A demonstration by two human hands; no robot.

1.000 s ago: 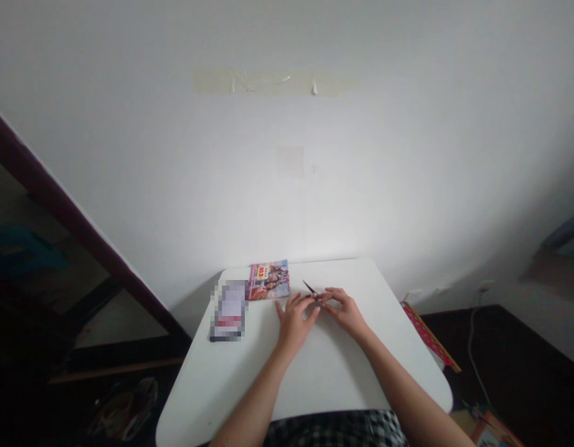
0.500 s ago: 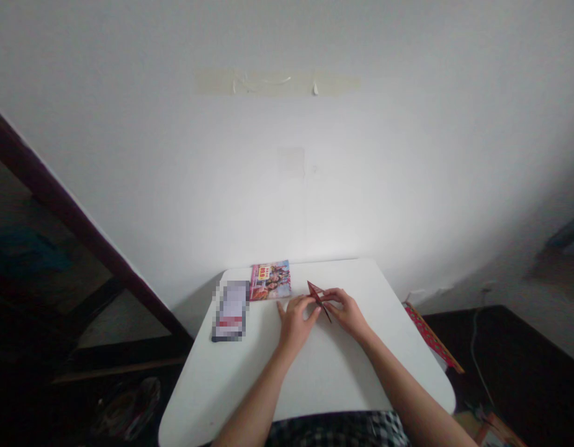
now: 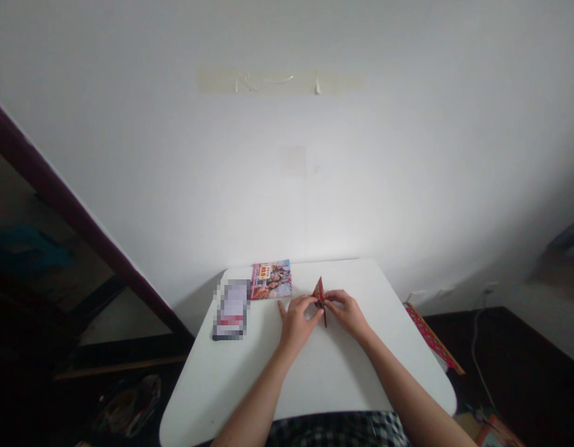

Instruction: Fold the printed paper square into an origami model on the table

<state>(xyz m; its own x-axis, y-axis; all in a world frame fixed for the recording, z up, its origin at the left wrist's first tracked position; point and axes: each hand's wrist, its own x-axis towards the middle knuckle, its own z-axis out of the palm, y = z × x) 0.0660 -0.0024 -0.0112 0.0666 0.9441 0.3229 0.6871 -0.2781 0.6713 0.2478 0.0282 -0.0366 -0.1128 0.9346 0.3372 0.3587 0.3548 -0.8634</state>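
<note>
A small piece of folded red printed paper (image 3: 319, 290) stands on edge between my two hands, a pointed corner facing the wall. My left hand (image 3: 298, 320) pinches it from the left between thumb and fingers, with one outer finger stretched away toward the leaflet. From the right, the fingertips and thumb of my right hand (image 3: 347, 311) close on the same paper. Fingers cover its middle, so the exact fold shape is hard to read. Just beyond my left hand lies a colourful printed leaflet (image 3: 270, 280), flat on the white table (image 3: 249, 379).
A phone (image 3: 231, 309), its screen blurred out, lies at the table's left side. The white wall (image 3: 342, 211) meets the far table edge. Right of the table are a red patterned item (image 3: 433, 338) and a cable (image 3: 475, 347); a dark-framed panel (image 3: 82, 192) leans at left.
The folded paper has turned between my fingers, from slanting up-left to nearly upright, showing more of its red face. Both hands stay in almost the same place.
</note>
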